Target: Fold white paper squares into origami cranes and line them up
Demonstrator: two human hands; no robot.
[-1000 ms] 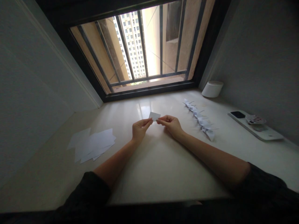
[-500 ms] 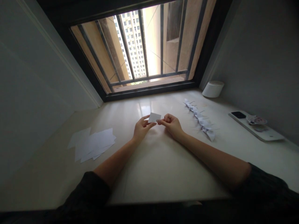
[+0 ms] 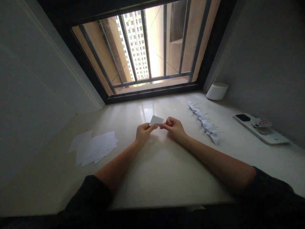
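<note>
A small folded white paper [image 3: 156, 120] is held just above the pale stone ledge [image 3: 162, 168] in the middle of the view. My left hand [image 3: 143, 132] pinches its near left edge with thumb and fingers. My right hand [image 3: 174, 127] pinches its near right edge, fingers curled. Both forearms stretch forward over the ledge from dark sleeves.
A loose pile of flat white paper sheets [image 3: 94, 148] lies at the left. A row of several folded paper figures [image 3: 205, 124] runs at the right. A white round container [image 3: 217, 91] stands in the far right corner. A phone [image 3: 260, 128] lies by the right wall. A barred window [image 3: 147, 51] is ahead.
The folded paper has tilted and shifted slightly left between my fingers. My left hand's fingers, spread half a second ago, have closed on the paper's edge again.
</note>
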